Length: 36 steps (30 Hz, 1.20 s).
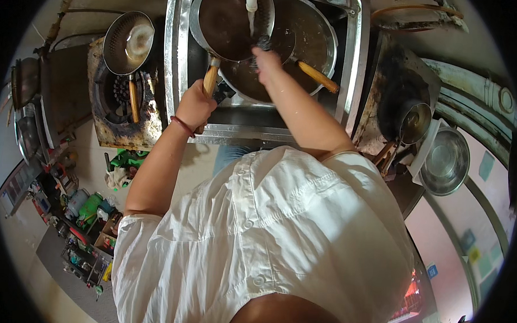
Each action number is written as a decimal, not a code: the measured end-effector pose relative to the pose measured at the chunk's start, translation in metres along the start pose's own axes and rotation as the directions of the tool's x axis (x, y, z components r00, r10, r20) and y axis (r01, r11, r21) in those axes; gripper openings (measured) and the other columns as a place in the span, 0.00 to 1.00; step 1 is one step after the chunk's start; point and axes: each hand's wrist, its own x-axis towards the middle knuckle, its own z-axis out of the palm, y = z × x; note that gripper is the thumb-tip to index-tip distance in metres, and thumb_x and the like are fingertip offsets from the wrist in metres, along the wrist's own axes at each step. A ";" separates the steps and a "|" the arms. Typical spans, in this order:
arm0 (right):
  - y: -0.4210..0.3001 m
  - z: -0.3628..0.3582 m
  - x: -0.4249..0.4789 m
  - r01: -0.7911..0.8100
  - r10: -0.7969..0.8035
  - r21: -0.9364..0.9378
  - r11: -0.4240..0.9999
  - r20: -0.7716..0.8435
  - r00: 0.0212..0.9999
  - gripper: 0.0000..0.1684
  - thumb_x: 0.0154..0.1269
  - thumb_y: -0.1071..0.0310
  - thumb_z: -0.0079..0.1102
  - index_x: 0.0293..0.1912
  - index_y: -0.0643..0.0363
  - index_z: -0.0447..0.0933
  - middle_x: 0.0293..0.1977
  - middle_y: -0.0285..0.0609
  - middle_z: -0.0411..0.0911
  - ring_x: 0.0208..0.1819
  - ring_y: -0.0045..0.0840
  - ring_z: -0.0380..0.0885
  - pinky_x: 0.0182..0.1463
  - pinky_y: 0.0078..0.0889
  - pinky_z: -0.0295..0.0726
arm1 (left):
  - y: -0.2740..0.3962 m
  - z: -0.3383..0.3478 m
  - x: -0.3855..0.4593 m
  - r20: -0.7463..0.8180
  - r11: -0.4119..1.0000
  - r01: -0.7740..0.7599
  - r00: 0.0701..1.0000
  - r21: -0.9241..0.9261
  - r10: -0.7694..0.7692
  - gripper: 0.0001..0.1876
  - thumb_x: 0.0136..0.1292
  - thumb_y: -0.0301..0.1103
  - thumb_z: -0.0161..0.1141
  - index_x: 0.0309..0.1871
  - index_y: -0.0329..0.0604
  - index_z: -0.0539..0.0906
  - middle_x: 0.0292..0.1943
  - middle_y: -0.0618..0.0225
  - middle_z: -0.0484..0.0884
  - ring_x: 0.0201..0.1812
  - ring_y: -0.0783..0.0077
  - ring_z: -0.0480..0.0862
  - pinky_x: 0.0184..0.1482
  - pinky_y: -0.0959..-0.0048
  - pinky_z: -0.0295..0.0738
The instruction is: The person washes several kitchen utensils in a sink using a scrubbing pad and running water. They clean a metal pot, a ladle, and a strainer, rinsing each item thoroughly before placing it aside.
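Note:
My left hand (195, 104) grips the wooden handle (211, 78) of a wok (225, 21), which is tilted over the sink. Water runs from a white tap (251, 1) past the inside of the wok's right side. Near that side, my right hand (268, 65) holds a dark scrubber (262, 43), probably steel wool; motion blurs the fingers. Beneath the wok stands a large round metal basin (331, 36) of brownish water. Another wooden handle (317, 76) sticks out over this basin's right side, and its pan lies partly under the water.
The metal sink (349, 79) has a raised rim. To the left, a wok (132, 39) with a wooden handle rests on a sooty stove (101, 126). On the right are a blackened stove (372, 93), a small pan (415, 122) and a metal bowl (445, 161). Shelves (88, 258) hold clutter.

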 end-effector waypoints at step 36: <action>-0.005 0.066 0.004 0.777 -0.798 -0.371 0.509 0.136 0.588 0.21 0.52 0.67 0.58 0.47 0.60 0.70 0.43 0.55 0.75 0.47 0.48 0.73 0.51 0.42 0.73 | -0.052 0.031 -0.009 0.297 0.957 0.136 0.931 0.256 -0.212 0.20 0.49 0.20 0.52 0.48 0.36 0.63 0.18 0.60 0.74 0.11 0.67 0.75 0.12 0.69 0.68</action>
